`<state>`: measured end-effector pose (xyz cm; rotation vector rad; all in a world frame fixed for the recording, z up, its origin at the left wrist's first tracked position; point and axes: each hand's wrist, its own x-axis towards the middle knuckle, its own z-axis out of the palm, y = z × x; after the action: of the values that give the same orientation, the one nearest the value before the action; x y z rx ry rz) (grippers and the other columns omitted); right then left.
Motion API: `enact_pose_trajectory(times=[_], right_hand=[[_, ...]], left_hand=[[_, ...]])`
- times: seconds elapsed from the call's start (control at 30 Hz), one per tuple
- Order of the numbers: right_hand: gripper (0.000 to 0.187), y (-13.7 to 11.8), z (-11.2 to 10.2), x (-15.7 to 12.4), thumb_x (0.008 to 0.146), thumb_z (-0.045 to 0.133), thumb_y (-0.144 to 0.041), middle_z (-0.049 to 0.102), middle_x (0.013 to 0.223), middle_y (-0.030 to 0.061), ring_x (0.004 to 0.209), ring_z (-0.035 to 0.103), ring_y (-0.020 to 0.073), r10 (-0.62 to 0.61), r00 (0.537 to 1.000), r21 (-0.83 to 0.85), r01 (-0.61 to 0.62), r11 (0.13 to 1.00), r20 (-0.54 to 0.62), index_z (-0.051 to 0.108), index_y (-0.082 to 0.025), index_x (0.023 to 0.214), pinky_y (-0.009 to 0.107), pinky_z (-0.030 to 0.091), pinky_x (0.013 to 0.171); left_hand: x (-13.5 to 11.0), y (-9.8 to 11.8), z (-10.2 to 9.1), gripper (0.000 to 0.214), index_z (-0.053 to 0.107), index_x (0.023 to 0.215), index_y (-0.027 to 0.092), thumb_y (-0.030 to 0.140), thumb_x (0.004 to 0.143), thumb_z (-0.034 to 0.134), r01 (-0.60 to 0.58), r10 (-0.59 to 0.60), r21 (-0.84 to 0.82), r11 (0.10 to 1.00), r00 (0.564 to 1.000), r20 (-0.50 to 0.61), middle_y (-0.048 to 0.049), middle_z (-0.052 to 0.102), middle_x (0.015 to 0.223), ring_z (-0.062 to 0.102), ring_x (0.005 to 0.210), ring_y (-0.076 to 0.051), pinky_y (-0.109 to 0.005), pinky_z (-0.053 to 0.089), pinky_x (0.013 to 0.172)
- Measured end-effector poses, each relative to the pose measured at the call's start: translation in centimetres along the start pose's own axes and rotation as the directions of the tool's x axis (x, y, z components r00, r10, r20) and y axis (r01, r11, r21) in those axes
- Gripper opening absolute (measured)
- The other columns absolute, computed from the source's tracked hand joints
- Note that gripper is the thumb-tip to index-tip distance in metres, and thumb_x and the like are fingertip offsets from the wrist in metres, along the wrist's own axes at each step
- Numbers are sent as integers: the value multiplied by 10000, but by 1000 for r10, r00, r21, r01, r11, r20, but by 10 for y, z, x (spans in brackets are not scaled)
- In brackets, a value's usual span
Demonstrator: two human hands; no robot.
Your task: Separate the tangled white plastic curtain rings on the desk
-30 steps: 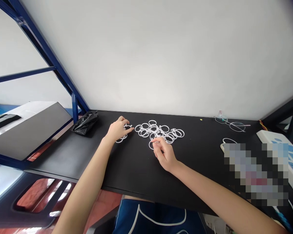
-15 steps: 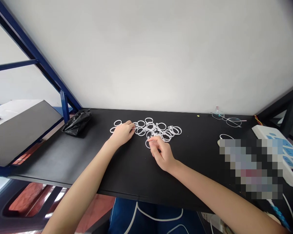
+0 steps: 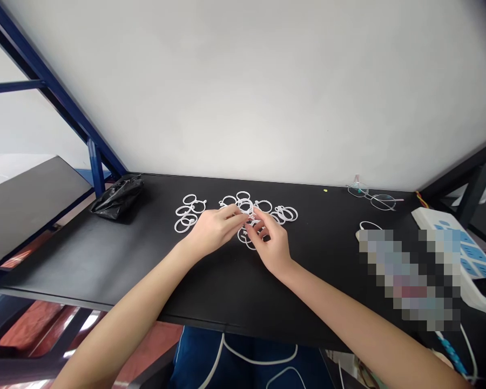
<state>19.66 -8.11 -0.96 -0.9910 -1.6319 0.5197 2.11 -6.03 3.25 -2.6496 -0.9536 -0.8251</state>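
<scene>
Several white curtain rings (image 3: 263,205) with small eyelets lie in a loose pile at the middle of the black table. A smaller group of the rings (image 3: 185,211) is spread to the left. Over the pile, the fingertips of my left hand (image 3: 216,228) and my right hand (image 3: 272,243) come together. My left hand is closed in a pinch on a white curtain ring. My right thumb and fingers close on the same ring from the other side. Fingers partly hide that ring and those beneath it.
A crumpled black plastic bag (image 3: 119,198) lies at the back left. Eyeglasses (image 3: 383,202) rest at the back right, near a white power strip (image 3: 465,254) and a pixelated item (image 3: 409,281). The black table's (image 3: 210,302) front edge is above my lap.
My left hand has moved right from the left-hand rings to the pile and meets my right hand, which has risen slightly. The view has shifted a little.
</scene>
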Motion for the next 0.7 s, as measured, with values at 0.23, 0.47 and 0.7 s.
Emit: enact_pose_trajectory(times=[0.23,0.47,0.7], right_hand=[[215,2,-1,1,926,535,-253,688,843,67,697,624,158,-60,997,-8,59,998,-41,680,-191,1071,281,526,565],[200,-1,-2,2,939,517,-265,703,814,57,687,642,160,-29,999,-13,28,1000,-17,693,-189,994,291,539,613],[186,-2,-3,2,936,523,-280,705,785,57,701,659,175,4,1000,-13,-4,1000,5,681,-184,941,303,540,625]], left_hand=[[2,-3,-1,273,612,1121,178,198,985,376,-46,46,-7,999,998,-30,-62,619,896,592,729,-109,-187,481,589],[0,-3,2,253,610,1097,171,204,991,383,-41,39,-91,995,999,-30,-77,635,936,615,829,-134,-236,535,713],[1,-4,2,280,617,1086,158,214,997,358,-25,26,-126,992,1000,8,-89,632,949,616,849,-145,-253,542,730]])
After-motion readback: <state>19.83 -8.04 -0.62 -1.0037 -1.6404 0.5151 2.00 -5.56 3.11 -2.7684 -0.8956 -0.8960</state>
